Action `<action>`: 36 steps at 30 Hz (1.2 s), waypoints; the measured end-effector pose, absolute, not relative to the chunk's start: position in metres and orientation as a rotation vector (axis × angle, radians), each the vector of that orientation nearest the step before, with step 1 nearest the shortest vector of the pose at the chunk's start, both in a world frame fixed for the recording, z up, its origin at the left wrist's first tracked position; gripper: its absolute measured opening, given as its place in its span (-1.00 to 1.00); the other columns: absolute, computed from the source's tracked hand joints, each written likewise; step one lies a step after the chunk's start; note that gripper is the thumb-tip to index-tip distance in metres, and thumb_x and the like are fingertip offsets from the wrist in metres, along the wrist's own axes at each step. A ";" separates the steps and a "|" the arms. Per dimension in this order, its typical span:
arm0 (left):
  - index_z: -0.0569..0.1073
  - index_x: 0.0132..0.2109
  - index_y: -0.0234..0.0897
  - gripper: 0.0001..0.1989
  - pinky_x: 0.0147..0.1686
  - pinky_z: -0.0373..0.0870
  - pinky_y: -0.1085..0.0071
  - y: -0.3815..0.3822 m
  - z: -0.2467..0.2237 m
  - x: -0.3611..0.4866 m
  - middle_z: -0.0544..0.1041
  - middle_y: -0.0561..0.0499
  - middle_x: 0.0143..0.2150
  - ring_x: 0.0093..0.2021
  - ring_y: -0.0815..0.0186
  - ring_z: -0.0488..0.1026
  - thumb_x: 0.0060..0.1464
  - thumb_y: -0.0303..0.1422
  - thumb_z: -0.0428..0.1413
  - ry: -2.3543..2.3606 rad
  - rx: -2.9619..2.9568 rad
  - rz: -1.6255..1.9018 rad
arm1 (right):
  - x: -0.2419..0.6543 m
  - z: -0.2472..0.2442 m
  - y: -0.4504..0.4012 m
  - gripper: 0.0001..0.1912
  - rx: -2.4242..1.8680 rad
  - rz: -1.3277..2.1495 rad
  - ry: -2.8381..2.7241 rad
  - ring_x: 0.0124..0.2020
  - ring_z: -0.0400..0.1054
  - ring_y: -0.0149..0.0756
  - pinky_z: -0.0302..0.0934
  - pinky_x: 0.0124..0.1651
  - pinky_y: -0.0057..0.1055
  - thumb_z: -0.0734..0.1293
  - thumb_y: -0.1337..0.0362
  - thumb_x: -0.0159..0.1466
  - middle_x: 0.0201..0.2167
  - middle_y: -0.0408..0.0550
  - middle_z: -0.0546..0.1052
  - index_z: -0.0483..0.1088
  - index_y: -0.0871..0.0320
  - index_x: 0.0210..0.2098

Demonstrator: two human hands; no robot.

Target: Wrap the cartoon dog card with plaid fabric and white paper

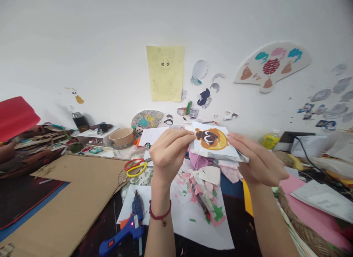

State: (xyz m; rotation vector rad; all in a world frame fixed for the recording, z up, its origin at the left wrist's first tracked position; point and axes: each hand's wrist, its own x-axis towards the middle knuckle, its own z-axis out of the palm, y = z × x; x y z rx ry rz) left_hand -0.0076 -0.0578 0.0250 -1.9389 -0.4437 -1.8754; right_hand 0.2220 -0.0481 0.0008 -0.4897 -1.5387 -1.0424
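Note:
Both my hands hold up a white paper piece (200,144) printed with a dark cartoon figure on an orange slice. My left hand (173,150) pinches its left edge, fingers closed. At the right edge, my right hand (256,159) grips it between thumb and fingers, together with what looks like clear film or more sheets underneath. Below lies a white sheet (212,238) strewn with pink and green paper scraps (217,213). Left of my left forearm is a blue hot glue gun (124,231) with a small red light lit.
Scissors (137,169) with red and yellow handles lie near brown cardboard (79,190) on the left. A paper bowl (121,136) and a dark bottle (79,121) stand toward the wall. Another person's hand (7,152) shows at the far left near red material (18,117).

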 end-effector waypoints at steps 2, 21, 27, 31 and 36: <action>0.59 -0.20 -0.27 -0.77 -0.19 0.51 0.36 -0.058 0.025 -0.008 0.65 -0.04 -0.25 -0.21 0.33 0.57 0.16 -0.65 0.13 -0.454 -1.954 -1.876 | 0.221 0.002 -0.045 -0.50 -0.470 -1.009 -1.539 -0.20 0.61 -0.16 0.51 -0.13 -0.32 0.34 0.49 0.27 -0.09 -0.13 0.64 0.47 -0.08 0.13; 0.56 -0.37 -0.30 -0.81 -0.49 0.25 0.47 -0.044 0.013 -0.021 0.45 0.05 -0.47 -0.48 0.43 0.32 0.03 -0.26 0.31 -1.250 -2.550 -2.599 | 0.215 0.018 -0.046 -0.82 -0.821 0.579 -1.684 -0.41 0.46 -0.29 0.38 -0.35 -0.40 0.53 0.17 0.14 -0.40 -0.07 0.61 0.60 0.15 -0.33; 0.56 -0.41 -0.32 -0.80 -0.56 0.23 0.50 -0.044 0.014 -0.019 0.44 0.06 -0.52 -0.53 0.45 0.30 -0.01 -0.27 0.33 -1.279 -2.563 -2.648 | 0.214 0.021 -0.045 -0.78 -0.858 0.682 -1.623 -0.43 0.46 -0.32 0.40 -0.41 -0.45 0.56 0.15 0.09 -0.40 -0.07 0.62 0.61 0.16 -0.36; 0.58 -0.41 -0.33 -0.83 -0.51 0.32 0.50 -0.043 0.014 -0.021 0.52 0.02 -0.48 -0.48 0.42 0.38 0.00 -0.29 0.31 -1.307 -2.562 -2.563 | 0.215 0.018 -0.043 -0.77 -0.852 0.676 -1.603 -0.42 0.48 -0.31 0.42 -0.40 -0.44 0.57 0.15 0.07 -0.39 -0.07 0.63 0.62 0.16 -0.34; 0.61 -0.34 -0.33 -0.87 -0.43 0.42 0.47 -0.044 0.012 -0.026 0.59 -0.02 -0.42 -0.42 0.38 0.46 0.05 -0.33 0.28 -1.313 -2.614 -2.453 | 0.218 0.016 -0.041 -0.78 -0.877 0.644 -1.618 -0.45 0.47 -0.34 0.41 -0.42 -0.46 0.57 0.16 0.07 -0.42 -0.11 0.62 0.62 0.12 -0.33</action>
